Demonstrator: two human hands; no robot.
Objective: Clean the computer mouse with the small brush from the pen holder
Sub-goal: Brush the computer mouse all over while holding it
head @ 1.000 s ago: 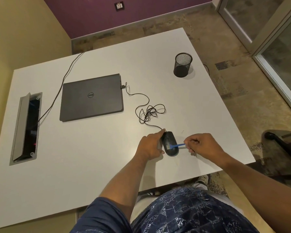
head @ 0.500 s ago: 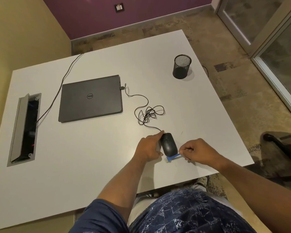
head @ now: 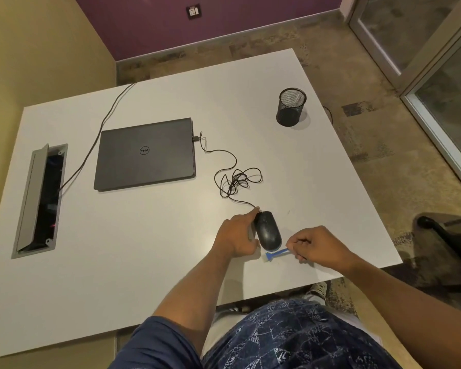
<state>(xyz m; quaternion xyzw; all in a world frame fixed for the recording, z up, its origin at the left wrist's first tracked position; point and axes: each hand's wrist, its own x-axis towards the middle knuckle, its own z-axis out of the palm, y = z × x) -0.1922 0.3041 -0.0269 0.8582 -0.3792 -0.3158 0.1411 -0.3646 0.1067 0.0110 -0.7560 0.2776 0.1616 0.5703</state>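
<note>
A black wired computer mouse (head: 268, 231) lies on the white table (head: 144, 249) near its front edge. My left hand (head: 237, 237) grips the mouse along its left side, forefinger at the cable end. My right hand (head: 318, 247) pinches the handle of a small blue brush (head: 275, 254). The brush head with pale bristles sits just below the rear of the mouse, at the table surface. A black mesh pen holder (head: 290, 107) stands at the far right of the table and looks empty.
A shut dark laptop (head: 144, 154) lies mid-table, with the mouse cable (head: 237, 179) coiled loosely to its right. A grey cable hatch (head: 39, 201) stands open at the left. A black chair (head: 447, 235) stands beyond the table's right edge.
The brush swept from the top of the mouse down past its rear end onto the table just behind it. My left hand stayed on the mouse.
</note>
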